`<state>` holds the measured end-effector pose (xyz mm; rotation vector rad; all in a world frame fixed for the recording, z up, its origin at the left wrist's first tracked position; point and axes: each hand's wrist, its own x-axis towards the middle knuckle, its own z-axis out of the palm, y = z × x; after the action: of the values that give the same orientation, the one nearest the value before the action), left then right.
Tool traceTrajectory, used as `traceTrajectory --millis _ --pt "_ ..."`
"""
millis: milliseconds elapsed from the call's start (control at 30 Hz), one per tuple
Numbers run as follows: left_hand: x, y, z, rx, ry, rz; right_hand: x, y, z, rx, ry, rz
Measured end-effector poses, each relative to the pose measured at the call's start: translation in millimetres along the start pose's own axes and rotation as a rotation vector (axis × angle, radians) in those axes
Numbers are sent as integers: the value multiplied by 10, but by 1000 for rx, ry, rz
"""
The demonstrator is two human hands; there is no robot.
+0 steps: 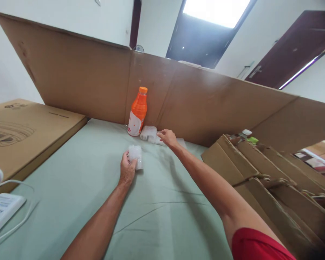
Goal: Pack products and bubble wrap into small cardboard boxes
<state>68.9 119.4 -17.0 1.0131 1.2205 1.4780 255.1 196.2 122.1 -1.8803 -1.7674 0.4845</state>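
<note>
My left hand [128,169] is closed around a small bundle of clear bubble wrap [135,156], just above or on the green cloth; what is inside the wrap cannot be made out. Farther off, my right hand [168,137] reaches to the foot of the cardboard wall, its fingers pinched at the end of a whitish bubble-wrapped packet [160,140]. Beside it lies another bubble-wrapped packet [148,134], close to an upright orange bottle [138,112] with an orange cap. More clear wrap [181,142] shows partly behind my right wrist.
A tall cardboard wall [206,104] closes off the far side of the cloth-covered surface [97,173]. On the left lie a flat cardboard box [38,126] and a white power strip [5,211] with its cable. Cardboard compartments [260,180] stand at right, a white-capped bottle [246,134] among them.
</note>
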Motion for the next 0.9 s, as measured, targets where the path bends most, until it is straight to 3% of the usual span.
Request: traceTrajectory --millis 200,333,433,567,633,767,900 --pt "-77 43 14 72 -64 52 -914 157 437 310 -191 18" --pt "-198 113 24 84 -208 99 -1225 203 635 408 -161 -4" --pt "-249 138 9 55 -290 110 -1058 263 438 372 -59 -15" --pt "-215 107 3 37 -271 99 -441 303 -12 206 105 20" --pt "-186 78 20 60 -254 93 -127 314 -129 79 144 69" --pt "-164 24 73 119 -240 90 193 340 38 -203 106 80" --pt "-158 1 108 168 -229 94 203 305 412 -412 -119 -57"
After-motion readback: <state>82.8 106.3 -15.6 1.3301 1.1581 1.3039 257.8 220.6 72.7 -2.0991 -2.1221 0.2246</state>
